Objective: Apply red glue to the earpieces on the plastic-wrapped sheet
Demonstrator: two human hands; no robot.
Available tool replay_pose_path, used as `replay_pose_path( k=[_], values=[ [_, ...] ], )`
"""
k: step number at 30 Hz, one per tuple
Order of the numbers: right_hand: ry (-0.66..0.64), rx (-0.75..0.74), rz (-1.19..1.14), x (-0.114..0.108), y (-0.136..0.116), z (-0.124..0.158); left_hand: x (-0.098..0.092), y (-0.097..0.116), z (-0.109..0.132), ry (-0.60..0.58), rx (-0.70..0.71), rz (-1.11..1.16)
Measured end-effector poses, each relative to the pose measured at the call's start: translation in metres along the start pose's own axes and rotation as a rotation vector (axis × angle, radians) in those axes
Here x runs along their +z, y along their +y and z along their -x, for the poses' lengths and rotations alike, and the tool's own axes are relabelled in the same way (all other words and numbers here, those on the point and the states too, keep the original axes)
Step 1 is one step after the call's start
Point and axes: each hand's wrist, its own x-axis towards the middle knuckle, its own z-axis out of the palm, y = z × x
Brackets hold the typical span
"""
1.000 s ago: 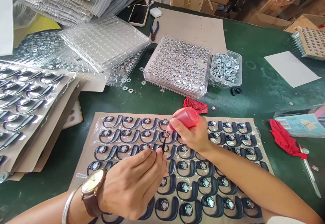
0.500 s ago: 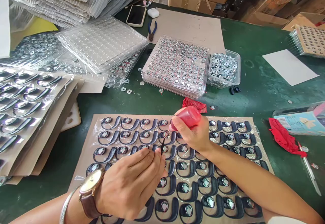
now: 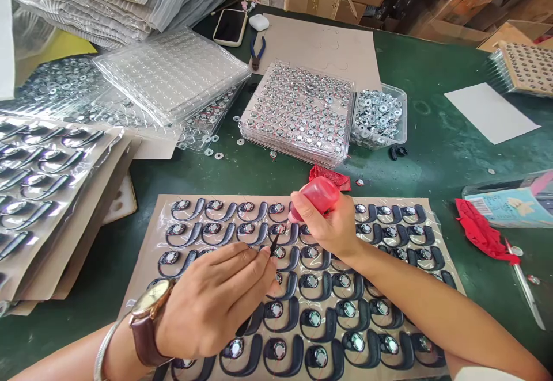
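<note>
Rows of black ear-hook earphone shells (image 3: 315,320), each with a round silver speaker in it, lie on a plastic-covered brown sheet (image 3: 147,254). In my left hand (image 3: 222,297) are black pointed tweezers (image 3: 274,246), their tips at a speaker in the second row from the back. My right hand (image 3: 337,228) is wrapped round a red squeeze bottle (image 3: 320,195), tilted with its lower end toward the same speaker. The bottle's nozzle is hard to make out. Left fingers and palm hide several shells beneath them.
Behind the sheet stand a stack of speaker trays (image 3: 298,110) and a clear tub of metal washers (image 3: 380,113). More shells on stacked sheets (image 3: 38,197) are at left. A red cloth (image 3: 481,228) and a scalpel-like tool (image 3: 529,297) lie at right; pliers (image 3: 257,53) lie farther back.
My left hand has shifted slightly left and up, and the tweezers lean a little more. The right hand and bottle stay nearly in place over the same speaker.
</note>
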Motion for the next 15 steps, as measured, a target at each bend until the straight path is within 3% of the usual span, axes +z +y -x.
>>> replay_pose_path(
  k=[9,15],
  values=[
    [0.013,0.009,-0.046,-0.0002,0.0006,0.0014,-0.0059,-0.0065,-0.0048,-0.005,-0.031,0.072],
    [-0.045,-0.011,-0.069,-0.0013,-0.0029,0.0012,-0.009,-0.0103,-0.007,-0.007,-0.073,0.115]
  ],
)
